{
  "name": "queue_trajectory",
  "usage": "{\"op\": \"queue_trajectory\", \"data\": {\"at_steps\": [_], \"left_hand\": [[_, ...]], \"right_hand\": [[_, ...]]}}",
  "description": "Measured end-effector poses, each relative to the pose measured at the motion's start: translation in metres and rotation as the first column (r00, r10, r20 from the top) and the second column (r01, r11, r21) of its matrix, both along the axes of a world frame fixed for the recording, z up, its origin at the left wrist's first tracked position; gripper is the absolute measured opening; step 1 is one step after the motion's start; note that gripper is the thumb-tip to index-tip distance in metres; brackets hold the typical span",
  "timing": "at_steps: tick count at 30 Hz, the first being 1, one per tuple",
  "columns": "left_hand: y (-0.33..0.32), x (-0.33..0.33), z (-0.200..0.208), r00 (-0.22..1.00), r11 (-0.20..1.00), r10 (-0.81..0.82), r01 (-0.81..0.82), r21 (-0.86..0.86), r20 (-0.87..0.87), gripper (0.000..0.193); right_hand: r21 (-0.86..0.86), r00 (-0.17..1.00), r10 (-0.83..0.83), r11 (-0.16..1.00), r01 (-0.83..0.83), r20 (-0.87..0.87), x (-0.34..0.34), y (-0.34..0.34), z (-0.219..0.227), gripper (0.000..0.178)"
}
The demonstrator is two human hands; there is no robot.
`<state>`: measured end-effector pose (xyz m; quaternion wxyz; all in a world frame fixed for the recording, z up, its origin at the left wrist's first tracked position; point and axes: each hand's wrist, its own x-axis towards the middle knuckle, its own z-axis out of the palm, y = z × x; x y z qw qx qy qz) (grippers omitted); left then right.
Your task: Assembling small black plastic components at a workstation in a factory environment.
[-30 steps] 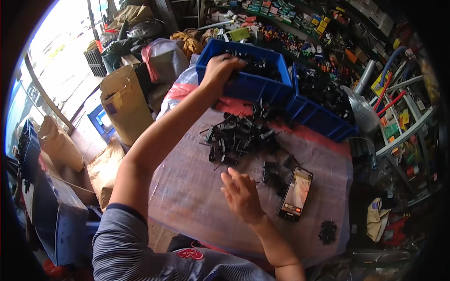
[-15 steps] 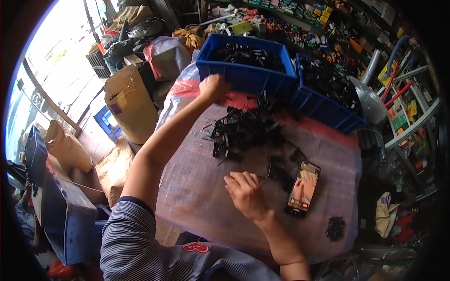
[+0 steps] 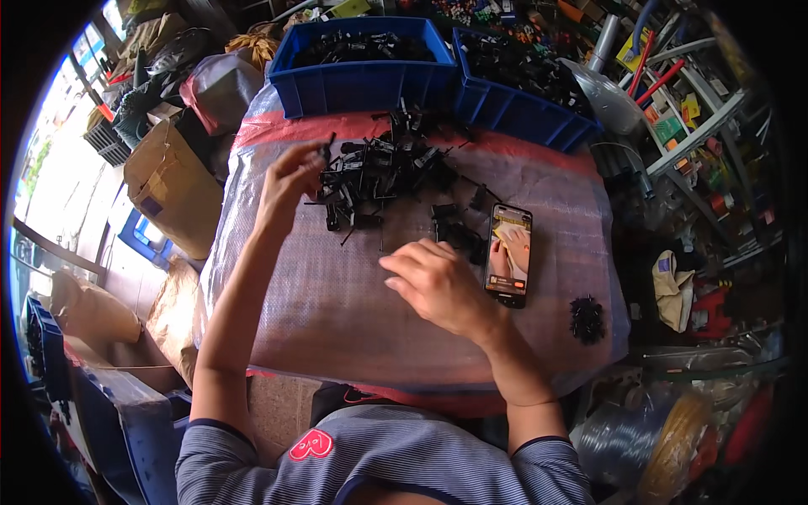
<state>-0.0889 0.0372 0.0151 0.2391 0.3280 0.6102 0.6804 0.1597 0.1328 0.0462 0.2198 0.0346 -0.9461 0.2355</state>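
Note:
My left hand (image 3: 289,178) is at the left edge of a loose pile of black plastic parts (image 3: 391,164). Its fingers are pinched round a small black plastic part (image 3: 328,145) that sticks up at the fingertips. My right hand (image 3: 439,284) hovers over the near middle of the covered table (image 3: 337,337), fingers curled inward. Whatever may be in those fingers is hidden. Just beyond it, a smaller clump of black parts (image 3: 459,236) lies beside a phone (image 3: 508,257) with a lit screen showing hands.
Along the far edge stand a blue bin (image 3: 370,88) and a second blue bin (image 3: 526,114), both full of black parts. A small heap of black pieces (image 3: 587,320) lies at the right. A brown paper sack (image 3: 172,189) stands left of the table.
My left hand has come back from beside the far bin to the pile's left edge. The right hand remains near the phone, fingers still curled. The whole view has shifted.

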Motion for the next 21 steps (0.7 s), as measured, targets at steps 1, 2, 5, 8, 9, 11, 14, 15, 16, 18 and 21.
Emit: {"op": "queue_trajectory", "data": {"at_steps": [1, 2, 5, 8, 9, 11, 14, 15, 16, 18, 21], "left_hand": [[-0.003, 0.014, -0.001, 0.994, 0.998, -0.057, 0.056, 0.016, 0.095, 0.031], [-0.008, 0.027, -0.002, 0.977, 0.994, -0.107, 0.102, 0.035, 0.187, 0.031], [-0.021, 0.045, -0.018, 0.875, 0.977, -0.213, 0.182, 0.113, 0.434, 0.03], [-0.027, 0.05, -0.03, 0.823, 0.961, -0.278, 0.242, 0.137, 0.496, 0.029], [-0.026, 0.054, -0.024, 0.843, 0.968, -0.25, 0.226, 0.109, 0.475, 0.029], [-0.024, 0.06, -0.014, 0.86, 0.967, -0.253, 0.211, 0.141, 0.444, 0.031], [-0.025, 0.066, -0.006, 0.894, 0.976, -0.211, 0.169, 0.139, 0.394, 0.032], [-0.025, 0.065, -0.008, 0.894, 0.976, -0.212, 0.17, 0.139, 0.395, 0.032], [-0.026, 0.063, -0.011, 0.881, 0.974, -0.224, 0.187, 0.129, 0.416, 0.032], [-0.026, 0.061, -0.013, 0.869, 0.971, -0.237, 0.205, 0.121, 0.434, 0.032], [-0.021, 0.069, -0.014, 0.846, 0.973, -0.228, 0.177, 0.149, 0.482, 0.023]], "right_hand": [[0.004, 0.999, -0.017, 1.0, 0.017, 0.046, 0.009, 0.003, 0.007, 0.021], [0.008, 0.996, -0.026, 1.0, 0.026, 0.09, 0.017, 0.007, 0.01, 0.022], [-0.045, 0.982, -0.135, 0.989, 0.143, 0.132, 0.047, 0.028, 0.005, 0.019], [-0.197, 0.903, -0.363, 0.891, 0.408, 0.229, 0.083, 0.052, -0.005, 0.012], [-0.286, 0.877, -0.418, 0.833, 0.474, 0.238, 0.094, 0.057, -0.013, 0.01], [-0.439, 0.826, -0.489, 0.7, 0.563, 0.278, 0.111, 0.067, -0.025, 0.01], [-0.592, 0.842, -0.487, 0.616, 0.519, 0.231, 0.106, 0.077, -0.034, 0.008], [-0.593, 0.842, -0.488, 0.615, 0.52, 0.232, 0.104, 0.08, -0.035, 0.008], [-0.557, 0.838, -0.478, 0.634, 0.537, 0.263, 0.101, 0.085, -0.036, 0.008], [-0.521, 0.833, -0.471, 0.653, 0.55, 0.29, 0.091, 0.091, -0.034, 0.007], [-0.321, 0.851, -0.522, 0.799, 0.509, 0.051, 0.063, 0.082, -0.033, 0.005]]}}
